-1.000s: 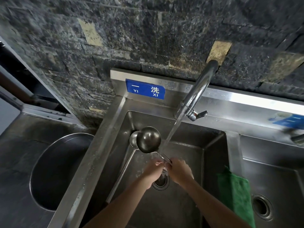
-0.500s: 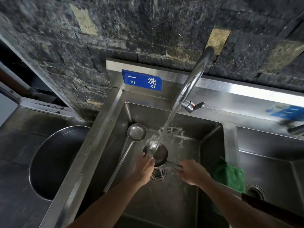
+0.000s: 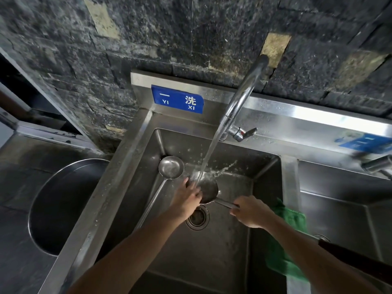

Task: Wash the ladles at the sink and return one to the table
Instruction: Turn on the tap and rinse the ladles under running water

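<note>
Water runs from the faucet (image 3: 241,98) into the bowl of a steel ladle (image 3: 209,190) held low over the sink basin (image 3: 212,257). My right hand (image 3: 250,212) grips this ladle's handle, which reaches back under my right forearm to a dark end at the right edge. My left hand (image 3: 187,197) rests its fingers on the bowl's left rim. A second ladle (image 3: 170,167) leans in the basin's left corner, bowl up, its long handle running down to the left behind my left arm.
A green cloth (image 3: 286,240) hangs over the divider to the right basin (image 3: 339,219). The drain (image 3: 197,217) sits below the held ladle. A round dark basin (image 3: 63,204) lies in the counter on the left. A stone wall rises behind the sink.
The ladle went from raised, bowl up and beside the stream, down into the running water. My right hand slid back along the handle and my left hand moved to the bowl.
</note>
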A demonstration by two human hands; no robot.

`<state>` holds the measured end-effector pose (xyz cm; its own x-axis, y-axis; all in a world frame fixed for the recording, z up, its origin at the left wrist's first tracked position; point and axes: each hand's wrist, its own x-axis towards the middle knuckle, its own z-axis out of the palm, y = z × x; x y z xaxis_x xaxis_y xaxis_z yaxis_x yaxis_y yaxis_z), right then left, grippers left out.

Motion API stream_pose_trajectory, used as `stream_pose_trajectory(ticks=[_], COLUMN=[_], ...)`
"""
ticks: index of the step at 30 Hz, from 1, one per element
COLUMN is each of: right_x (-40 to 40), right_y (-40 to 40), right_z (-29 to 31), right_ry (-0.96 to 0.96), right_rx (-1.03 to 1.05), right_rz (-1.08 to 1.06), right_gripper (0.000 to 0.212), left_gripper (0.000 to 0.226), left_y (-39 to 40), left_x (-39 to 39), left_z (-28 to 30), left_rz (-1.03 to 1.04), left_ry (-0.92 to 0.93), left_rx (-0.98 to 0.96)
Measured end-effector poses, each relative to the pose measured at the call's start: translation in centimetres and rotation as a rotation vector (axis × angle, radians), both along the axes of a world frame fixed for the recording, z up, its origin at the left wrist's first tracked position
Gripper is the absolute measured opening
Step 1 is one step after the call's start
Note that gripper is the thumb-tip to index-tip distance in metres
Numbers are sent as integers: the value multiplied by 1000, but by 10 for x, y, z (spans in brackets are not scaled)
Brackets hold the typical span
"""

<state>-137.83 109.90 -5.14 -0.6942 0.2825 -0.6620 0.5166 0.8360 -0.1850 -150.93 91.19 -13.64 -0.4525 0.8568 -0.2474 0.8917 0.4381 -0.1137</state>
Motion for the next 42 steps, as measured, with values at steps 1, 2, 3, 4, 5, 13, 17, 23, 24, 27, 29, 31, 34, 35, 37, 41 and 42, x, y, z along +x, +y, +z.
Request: stream_pose_trajectory(ticks=[1,2,3,4,5,13,17,23,24,27,29,31,34,35,37,41,42], right_x=[-1,-2,-4,-5,-6,8,25,45,42,42,46,43,20,15,16,28,25], right_y=[-1,-4,-9,-14,-20,-49,-60,-68,-71,-77,-75,-74,-82,-85,-85,-75,-76], right_z=[0,-1,-1,-2,-3,-12,-18,-20,-20,-14,-8,-8,-13,-13,-10,-7,-7], right_ry=[2,5,4,3,0,181,242,226,234,235,239,283,372,381,389,367,373], right_rx=[0,-4,-10,-16,-34,-251,-264,-153,-143,-108,-85,-79,-118,-120,-90,-12,-9], right_rz=[-9,-5,8,20,14,-89,-37,38,32,62,101,106,88,88,105,151,152], right_gripper=[34,37,40,41,40,29,24,33,34,33,29,26,29,30,40,49,48], left_gripper=[27,21,18,19,24,60,57,45,44,44,51,61,49,43,35,35,39], left_y=[5,11,16,19,17,4,6,22,24,21,15,17,37,40,41,39,43], left_x=[6,12,18,22,24,21,8,6,14,8,-15,-21,13,20,8,-19,-14], left_z=[8,13,13,11,4,-26,-19,-1,1,8,3,-2,14,18,25,22,22], left_rz=[37,67,92,112,119,596,748,842,816,874,1004,1116,891,788,744,1000,1037], left_ry=[8,-9,-42,-68,-101,-637,-672,-581,-490,-582,-761,-705,-401,-344,-396,-562,-516], left_rx=[23,70,110,154,196,663,639,382,398,411,321,296,287,291,292,363,337])
